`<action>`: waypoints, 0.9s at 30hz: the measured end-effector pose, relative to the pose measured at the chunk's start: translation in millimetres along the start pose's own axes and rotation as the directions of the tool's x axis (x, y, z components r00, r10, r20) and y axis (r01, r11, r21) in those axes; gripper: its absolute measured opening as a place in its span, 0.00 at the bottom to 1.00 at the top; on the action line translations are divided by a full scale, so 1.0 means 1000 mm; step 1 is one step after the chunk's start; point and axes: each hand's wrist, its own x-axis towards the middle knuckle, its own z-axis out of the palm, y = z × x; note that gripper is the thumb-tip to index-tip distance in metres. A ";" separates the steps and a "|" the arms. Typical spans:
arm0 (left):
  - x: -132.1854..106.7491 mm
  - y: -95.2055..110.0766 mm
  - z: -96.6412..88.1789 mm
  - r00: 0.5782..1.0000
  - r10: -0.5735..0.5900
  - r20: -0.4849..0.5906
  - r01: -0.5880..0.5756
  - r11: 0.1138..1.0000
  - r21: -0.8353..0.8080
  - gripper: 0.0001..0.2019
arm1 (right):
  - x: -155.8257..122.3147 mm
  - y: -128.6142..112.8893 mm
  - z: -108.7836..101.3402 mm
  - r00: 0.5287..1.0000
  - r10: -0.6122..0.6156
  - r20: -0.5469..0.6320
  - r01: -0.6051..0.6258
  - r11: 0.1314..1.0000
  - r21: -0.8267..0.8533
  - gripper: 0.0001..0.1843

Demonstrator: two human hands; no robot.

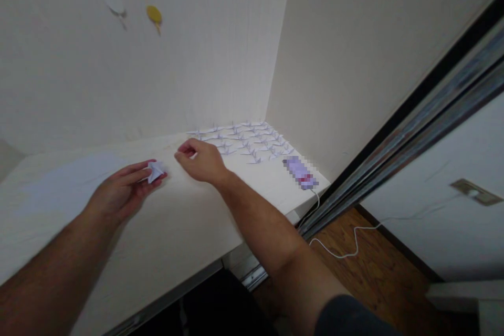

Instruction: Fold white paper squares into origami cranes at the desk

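Observation:
My left hand (124,189) rests on the white table (177,231) with its fingers closed round a small folded white paper piece (155,170). My right hand (200,160) hovers just right of it, fingers curled, thumb and fingertips pinched together near the table top; what they hold, if anything, I cannot make out. Rows of several folded white paper cranes (248,142) lie in the far corner of the table, just beyond my right hand.
A phone (301,172) lies near the table's right edge, its white cable (346,244) trailing down onto the wooden floor. Two round hooks, white (115,4) and yellow (154,13), hang on the wall. A dark sliding-door frame (413,136) runs along the right.

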 end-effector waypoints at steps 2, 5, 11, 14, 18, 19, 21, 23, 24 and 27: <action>0.000 -0.004 -0.002 1.000 0.018 -0.002 -0.018 0.999 -0.033 0.12 | 0.002 -0.001 0.020 0.997 -0.077 0.000 0.077 0.995 0.058 0.06; -0.003 -0.009 -0.006 1.000 -0.002 0.024 0.004 0.998 -0.067 0.13 | -0.009 0.001 0.036 0.989 -0.144 -0.036 0.147 0.984 0.098 0.05; -0.006 -0.014 -0.009 0.994 0.008 0.113 0.000 0.998 -0.069 0.13 | -0.024 0.004 0.038 0.980 -0.198 -0.005 0.197 0.976 0.094 0.10; -0.008 -0.015 -0.009 0.990 0.008 0.140 0.001 0.998 -0.063 0.15 | -0.024 0.004 0.038 0.968 -0.240 0.072 0.238 0.970 0.043 0.18; -0.008 -0.016 -0.010 0.991 0.016 0.131 -0.007 0.998 -0.068 0.17 | -0.023 0.008 0.040 0.954 -0.278 0.117 0.281 0.960 -0.008 0.16; -0.007 -0.016 -0.010 0.992 0.021 0.126 -0.012 0.998 -0.067 0.17 | -0.023 0.009 0.041 0.952 -0.283 0.116 0.287 0.958 -0.018 0.14; -0.007 -0.017 -0.010 0.992 0.032 0.118 -0.025 0.998 -0.059 0.17 | -0.024 0.010 0.041 0.950 -0.293 0.108 0.299 0.953 -0.043 0.09; -0.006 -0.018 -0.010 0.992 0.043 0.123 -0.038 0.998 -0.044 0.17 | -0.025 0.008 0.041 0.945 -0.308 0.109 0.317 0.946 -0.073 0.08; -0.006 -0.019 -0.010 0.990 0.045 0.130 -0.041 0.999 -0.035 0.17 | -0.025 0.007 0.041 0.941 -0.317 0.116 0.327 0.941 -0.087 0.08; -0.006 -0.020 -0.011 0.987 0.058 0.148 -0.055 0.998 -0.022 0.18 | -0.026 0.004 0.042 0.933 -0.331 0.140 0.349 0.929 -0.124 0.09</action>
